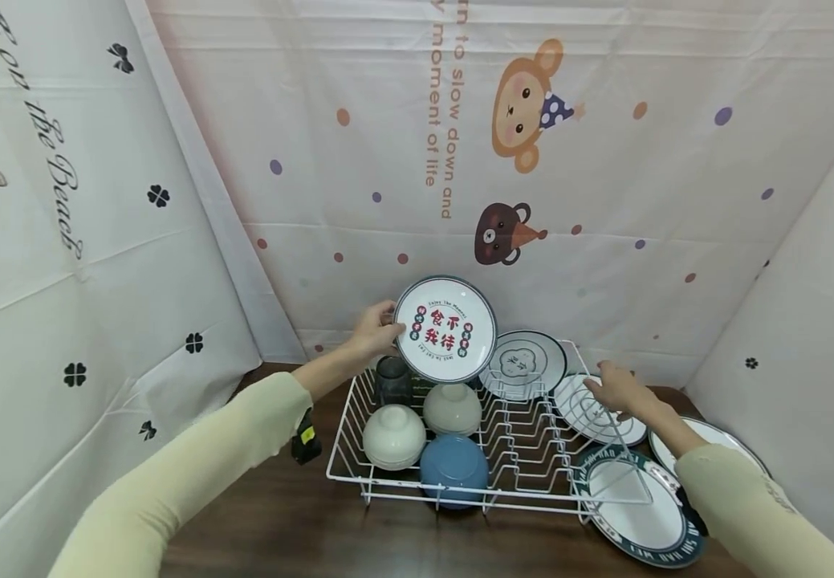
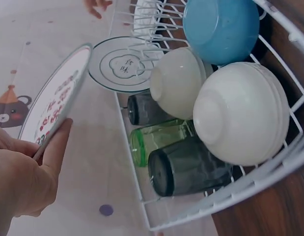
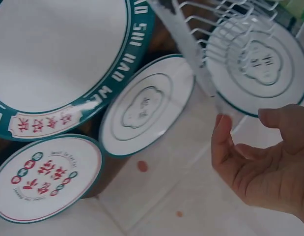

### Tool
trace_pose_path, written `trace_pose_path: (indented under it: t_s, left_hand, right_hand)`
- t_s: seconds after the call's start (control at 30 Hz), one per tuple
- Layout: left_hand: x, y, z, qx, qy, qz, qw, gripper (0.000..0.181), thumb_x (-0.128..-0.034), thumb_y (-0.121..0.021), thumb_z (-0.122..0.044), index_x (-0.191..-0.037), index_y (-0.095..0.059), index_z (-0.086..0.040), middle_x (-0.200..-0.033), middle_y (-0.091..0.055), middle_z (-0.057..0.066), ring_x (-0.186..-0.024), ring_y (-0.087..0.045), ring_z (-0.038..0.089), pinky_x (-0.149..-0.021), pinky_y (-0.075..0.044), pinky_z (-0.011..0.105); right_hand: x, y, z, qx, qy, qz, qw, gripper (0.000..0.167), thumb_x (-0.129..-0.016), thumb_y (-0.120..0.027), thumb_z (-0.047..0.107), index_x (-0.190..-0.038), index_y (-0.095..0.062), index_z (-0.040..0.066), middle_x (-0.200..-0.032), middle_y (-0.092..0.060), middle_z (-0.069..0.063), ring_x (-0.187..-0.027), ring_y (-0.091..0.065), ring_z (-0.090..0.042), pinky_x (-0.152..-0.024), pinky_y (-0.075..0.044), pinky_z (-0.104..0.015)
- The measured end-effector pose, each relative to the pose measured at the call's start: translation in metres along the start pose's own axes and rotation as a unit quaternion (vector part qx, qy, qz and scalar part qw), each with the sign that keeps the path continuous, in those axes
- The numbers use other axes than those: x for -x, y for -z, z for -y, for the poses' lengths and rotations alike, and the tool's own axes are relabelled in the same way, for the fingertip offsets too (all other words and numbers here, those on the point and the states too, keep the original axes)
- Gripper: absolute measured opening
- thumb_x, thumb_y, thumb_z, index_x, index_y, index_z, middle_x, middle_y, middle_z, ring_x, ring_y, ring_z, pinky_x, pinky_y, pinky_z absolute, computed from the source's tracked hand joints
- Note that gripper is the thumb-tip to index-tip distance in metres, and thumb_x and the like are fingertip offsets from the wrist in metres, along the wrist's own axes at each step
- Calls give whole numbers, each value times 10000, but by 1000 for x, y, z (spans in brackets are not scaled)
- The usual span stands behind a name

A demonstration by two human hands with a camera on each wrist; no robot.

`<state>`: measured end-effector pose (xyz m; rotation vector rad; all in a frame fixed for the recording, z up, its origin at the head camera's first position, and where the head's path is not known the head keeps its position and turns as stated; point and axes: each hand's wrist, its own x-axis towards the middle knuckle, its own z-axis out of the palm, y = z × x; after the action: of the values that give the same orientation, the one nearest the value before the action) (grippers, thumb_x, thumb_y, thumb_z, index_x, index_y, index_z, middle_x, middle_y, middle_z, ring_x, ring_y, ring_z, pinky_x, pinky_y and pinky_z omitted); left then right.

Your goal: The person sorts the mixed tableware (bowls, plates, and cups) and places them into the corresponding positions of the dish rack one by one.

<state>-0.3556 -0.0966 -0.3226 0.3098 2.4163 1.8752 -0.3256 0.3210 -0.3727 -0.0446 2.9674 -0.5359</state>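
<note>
My left hand [image 1: 376,331] [image 2: 31,174] pinches the left edge of a white plate [image 1: 445,329] [image 2: 56,101] with red lettering, held up above the back of a white wire rack [image 1: 347,479]. Another plate [image 1: 522,365] [image 3: 262,64], dark-rimmed, leans at the rack's back. Over the rack's right end is my right hand [image 1: 622,389] [image 3: 264,162], its fingers loosely bent and thumb apart, holding nothing. Its fingertips are close to the rack's corner; contact cannot be told.
White bowls [image 1: 393,437] [image 2: 240,113], a blue bowl [image 1: 454,470], a green glass [image 2: 159,140] and dark cups [image 1: 392,380] [image 2: 186,167] fill the rack's left part. Several plates lie to its right, among them a large green-rimmed one [image 1: 636,502] [image 3: 58,49]. Printed cloth hangs behind.
</note>
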Motion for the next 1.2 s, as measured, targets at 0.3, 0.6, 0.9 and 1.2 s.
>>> trace_pose_path:
  t_s: [0.3,0.6,0.9,1.2]
  left_hand:
    - [-22,-38,16,-598,-805,-298,9945,401,-1014,-570,-21,-1414,-581,-27,-1153,-703,233,-999,-729,321,-791,-623,419]
    - [-34,-79,17,-1623,-2215,-928,9571,345,-1012,-568,1,-1344,-654,-25,-1101,-760,204,-908,-771,285,-734,-620,294]
    - [-45,-107,15,-2001,-2705,-912,9373,350,-1024,-528,24,-1345,-658,-29,-1162,-753,190,-923,-776,252,-727,-618,306]
    - [-55,-124,20,-2070,-2535,-652,9427,346,-1026,-539,4,-1344,-666,-42,-1177,-752,175,-924,-775,246,-703,-604,262]
  right_hand:
    - [-17,-25,-30,-660,-871,2188,9696,763,-1101,-369,242,-1506,174,-110,-778,-479,-73,-611,-437,-117,-534,-413,-213]
    - [0,-32,-20,-392,-1014,2171,9701,768,-1103,-364,196,-1486,259,-39,-634,-427,-22,-491,-322,-94,-475,-326,-206]
    - [7,-27,-11,-651,-944,1956,9740,716,-1108,-376,192,-1507,186,-4,-685,-401,-26,-490,-304,-64,-478,-299,-168]
    - [7,-45,-25,-1143,-642,1392,9815,341,-1105,-310,121,-1346,-99,2,-708,-374,-18,-519,-319,-95,-483,-318,-196]
